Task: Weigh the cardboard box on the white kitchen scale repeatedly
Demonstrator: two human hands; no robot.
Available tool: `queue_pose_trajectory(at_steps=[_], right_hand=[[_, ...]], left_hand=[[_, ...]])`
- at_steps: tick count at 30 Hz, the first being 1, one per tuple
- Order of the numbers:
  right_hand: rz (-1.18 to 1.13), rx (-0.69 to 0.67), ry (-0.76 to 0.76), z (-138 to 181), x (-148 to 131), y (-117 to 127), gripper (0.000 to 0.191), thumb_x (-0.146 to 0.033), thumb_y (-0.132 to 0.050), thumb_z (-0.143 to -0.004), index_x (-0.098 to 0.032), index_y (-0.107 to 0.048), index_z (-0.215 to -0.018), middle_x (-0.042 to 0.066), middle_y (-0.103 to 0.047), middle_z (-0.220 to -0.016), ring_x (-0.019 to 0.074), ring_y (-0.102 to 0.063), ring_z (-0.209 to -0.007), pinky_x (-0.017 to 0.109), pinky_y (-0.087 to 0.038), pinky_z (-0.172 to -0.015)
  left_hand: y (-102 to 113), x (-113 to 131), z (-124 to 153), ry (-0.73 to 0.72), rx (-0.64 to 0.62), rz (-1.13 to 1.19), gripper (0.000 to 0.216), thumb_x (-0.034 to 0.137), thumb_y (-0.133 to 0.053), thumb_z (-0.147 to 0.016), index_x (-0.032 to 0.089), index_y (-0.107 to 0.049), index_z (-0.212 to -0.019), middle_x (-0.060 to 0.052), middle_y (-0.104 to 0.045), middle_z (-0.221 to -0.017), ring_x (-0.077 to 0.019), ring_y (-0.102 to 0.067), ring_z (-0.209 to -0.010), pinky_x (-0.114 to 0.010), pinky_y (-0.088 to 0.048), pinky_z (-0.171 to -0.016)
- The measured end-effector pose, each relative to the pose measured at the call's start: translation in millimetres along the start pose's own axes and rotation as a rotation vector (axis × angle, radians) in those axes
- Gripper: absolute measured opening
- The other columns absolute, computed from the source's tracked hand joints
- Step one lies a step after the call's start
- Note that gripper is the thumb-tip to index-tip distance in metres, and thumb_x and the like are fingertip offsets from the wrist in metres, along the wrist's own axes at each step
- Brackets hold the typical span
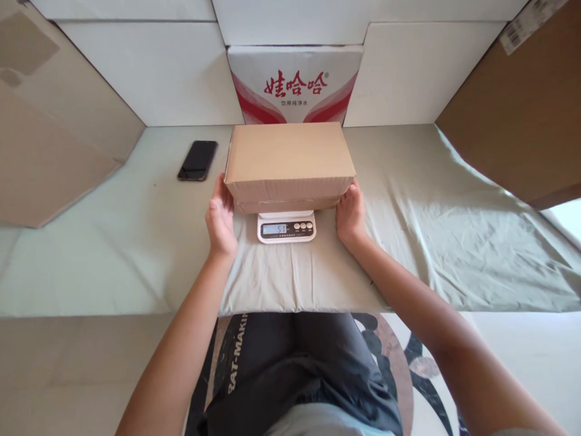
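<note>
A brown cardboard box (290, 152) sits over a small white digital scale (287, 238), whose front panel with its buttons shows below the box. The lit display seems to read 51. My left hand (221, 221) grips the box's left side near the front corner, thumb towards me and other fingers partly hidden along the side. On the opposite side, my right hand (351, 213) holds the lower right front corner, its fingertips partly tucked under the edge. Most of the scale's platform is hidden beneath the box.
A black smartphone (198, 160) lies left of the box on the pale green cloth (149, 254). Behind stand white boxes (149, 72) and a red-and-white printed carton (295, 60). Large brown cartons flank the left (59, 121) and right (517, 115). The table's front edge is near my legs.
</note>
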State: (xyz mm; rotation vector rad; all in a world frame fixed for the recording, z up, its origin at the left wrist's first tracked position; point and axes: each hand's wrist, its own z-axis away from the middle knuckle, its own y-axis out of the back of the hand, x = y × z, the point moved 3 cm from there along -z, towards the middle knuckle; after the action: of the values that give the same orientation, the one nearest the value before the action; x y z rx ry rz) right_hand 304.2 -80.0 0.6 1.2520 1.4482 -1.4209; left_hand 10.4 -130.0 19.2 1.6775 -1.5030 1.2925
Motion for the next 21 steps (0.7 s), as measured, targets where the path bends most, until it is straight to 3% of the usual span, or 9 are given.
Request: queue_pose_trajectory(at_steps=[5,21], right_hand=[[0.017,-0.010,0.020,-6.2,6.3,3.7,0.075,-0.076,-0.055,-0.088,-0.039,-0.050,-0.153,0.001,-0.055,-0.172,0.0305,-0.044,-0.168,0.062,-0.037,-0.142],[-0.129,0.066,-0.054,-0.5,-8.7,-8.0,0.062,-0.064,-0.063,-0.081,-0.033,-0.058,-0.135,0.002,-0.057,-0.171,0.0312,-0.042,-0.170,0.060,-0.022,-0.148]], left_hand=[[-1.3,0.9,-0.4,0.012,0.017,-0.017,0.091,0.093,-0.046,-0.094,0.030,-0.062,-0.158,-0.008,-0.050,-0.175,-0.0380,-0.036,-0.170,-0.055,-0.032,-0.141],[1.0,-5.0,-2.2,0.017,0.056,0.010,0.092,0.092,-0.050,-0.093,0.026,-0.066,-0.154,-0.012,-0.056,-0.170,-0.0377,-0.040,-0.168,-0.053,-0.035,-0.139]])
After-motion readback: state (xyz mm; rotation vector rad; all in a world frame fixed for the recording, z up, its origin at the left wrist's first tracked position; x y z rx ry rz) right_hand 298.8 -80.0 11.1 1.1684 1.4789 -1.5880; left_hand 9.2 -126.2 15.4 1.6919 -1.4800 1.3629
